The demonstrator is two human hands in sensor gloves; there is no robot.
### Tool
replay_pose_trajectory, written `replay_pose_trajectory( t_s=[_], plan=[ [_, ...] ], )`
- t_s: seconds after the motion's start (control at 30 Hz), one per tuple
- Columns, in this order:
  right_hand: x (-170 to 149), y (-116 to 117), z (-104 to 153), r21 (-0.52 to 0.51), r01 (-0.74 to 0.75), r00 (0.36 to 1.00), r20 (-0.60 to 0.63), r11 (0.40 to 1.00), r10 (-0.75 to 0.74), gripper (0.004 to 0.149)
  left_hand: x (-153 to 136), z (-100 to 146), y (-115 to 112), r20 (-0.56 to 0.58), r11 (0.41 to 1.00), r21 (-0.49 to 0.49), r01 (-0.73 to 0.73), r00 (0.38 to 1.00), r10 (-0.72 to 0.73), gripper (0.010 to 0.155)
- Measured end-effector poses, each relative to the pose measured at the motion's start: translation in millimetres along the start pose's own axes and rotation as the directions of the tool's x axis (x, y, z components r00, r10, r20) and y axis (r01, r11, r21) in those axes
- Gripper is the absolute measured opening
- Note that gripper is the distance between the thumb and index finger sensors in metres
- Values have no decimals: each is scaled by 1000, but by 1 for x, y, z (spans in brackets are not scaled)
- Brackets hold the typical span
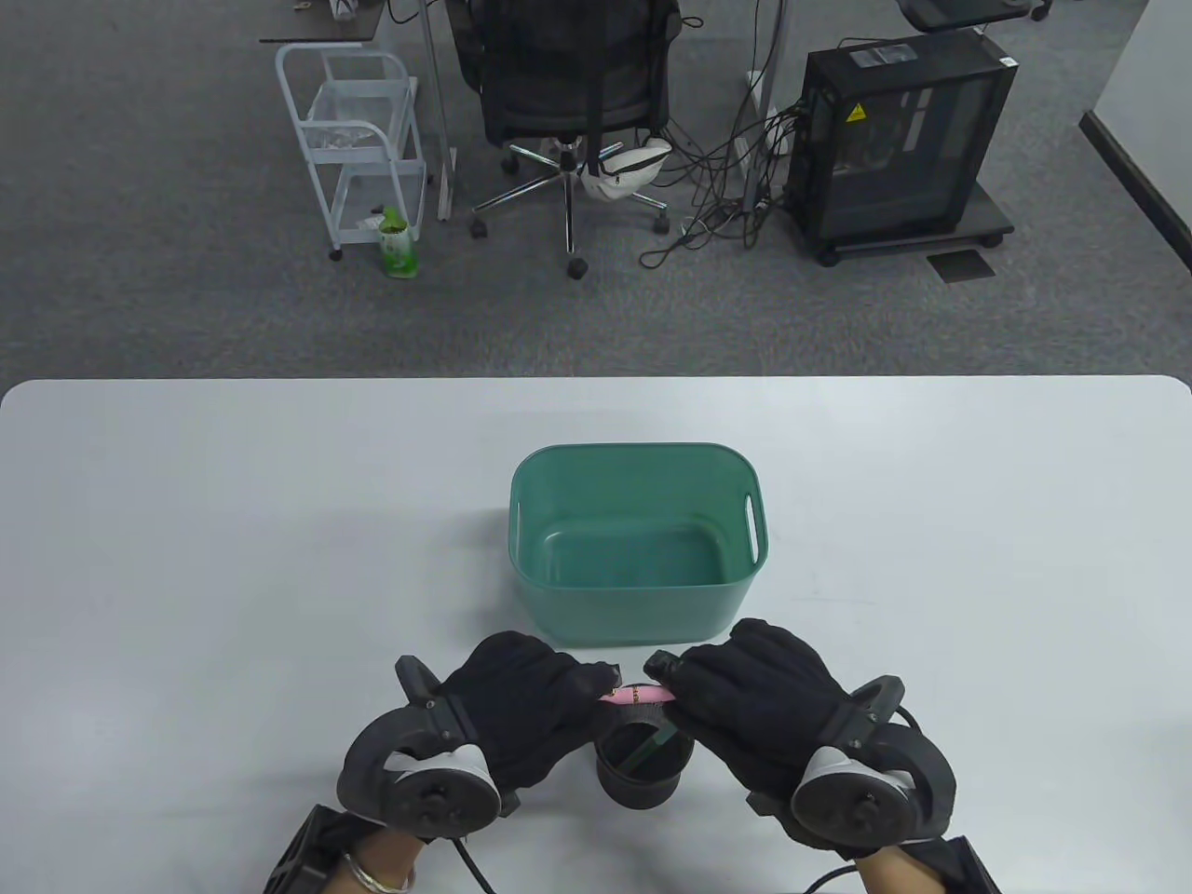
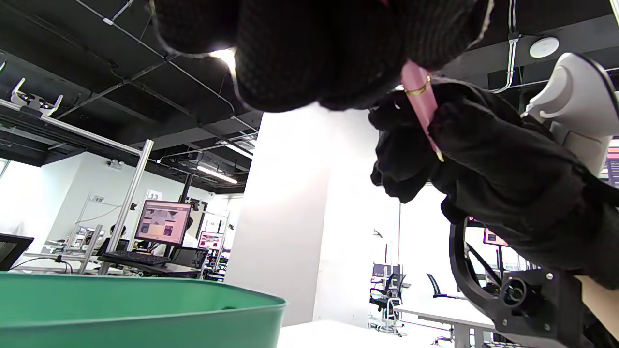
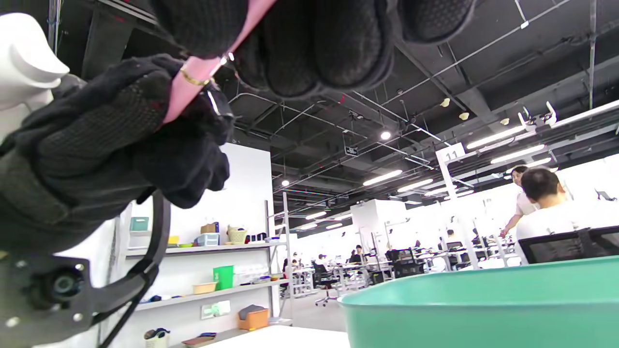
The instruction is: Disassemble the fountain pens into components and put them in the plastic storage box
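Close to the near edge of the surface (image 1: 186, 521), around its middle, both hands grip one pink fountain pen (image 1: 638, 695) between them. The left hand (image 1: 521, 708) has its fingers curled round the pen's left end, and the right hand (image 1: 745, 698) has its fingers curled round the right end. Only a short pink stretch of the pen shows between the two gloves, lying roughly level and parallel to the near edge. In the left wrist view the pen shows a thin gold ring (image 2: 418, 90) round its body.

Right under the pen stands a dark round pen holder (image 1: 643, 768), upright, with a dark green pen-like item leaning inside it; the pen is held above its rim.

Just beyond the hands, toward the middle of the surface, sits the green plastic storage box (image 1: 643, 587), open-topped, with a slot handle in its right wall. Its floor looks bare in the table view.

Past the far edge, on the grey carpet, stand a white wire cart (image 1: 354, 149), a black office chair (image 1: 573, 102) and a black computer tower (image 1: 899, 140).
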State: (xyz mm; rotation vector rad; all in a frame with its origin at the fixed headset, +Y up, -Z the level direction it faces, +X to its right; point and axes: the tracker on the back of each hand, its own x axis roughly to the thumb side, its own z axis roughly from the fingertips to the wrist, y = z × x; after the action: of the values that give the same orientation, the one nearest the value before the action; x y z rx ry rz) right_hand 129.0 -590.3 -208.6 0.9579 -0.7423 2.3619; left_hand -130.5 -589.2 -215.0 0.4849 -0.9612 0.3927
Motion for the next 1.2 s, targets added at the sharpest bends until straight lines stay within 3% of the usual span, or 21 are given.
replay_pose_trajectory(
  t_s=[0.47, 0.53, 0.63, 0.7, 1.2],
  plan=[
    [0, -2, 2, -60, 1, 999, 32, 998, 1, 42, 0, -1, 5, 6, 999, -1, -40, 999, 40, 48],
    [-14, -18, 7, -151, -100, 995, -37, 983, 96, 42, -14, 8, 20, -96, 998, 62, 3, 995, 3, 47],
    [-30, -44, 14, -212, -81, 992, -112, 974, 58, 42, -30, 23, 47, -134, 976, 205, -69, 986, 98, 47],
    [-30, -50, 15, -243, -127, 988, -118, 962, 100, 42, -30, 25, 54, -160, 976, 213, -43, 984, 78, 47],
    [-30, -47, 15, -232, -104, 991, -111, 967, 80, 42, -27, 18, 42, -146, 987, 161, -18, 988, 42, 47]
  ],
)
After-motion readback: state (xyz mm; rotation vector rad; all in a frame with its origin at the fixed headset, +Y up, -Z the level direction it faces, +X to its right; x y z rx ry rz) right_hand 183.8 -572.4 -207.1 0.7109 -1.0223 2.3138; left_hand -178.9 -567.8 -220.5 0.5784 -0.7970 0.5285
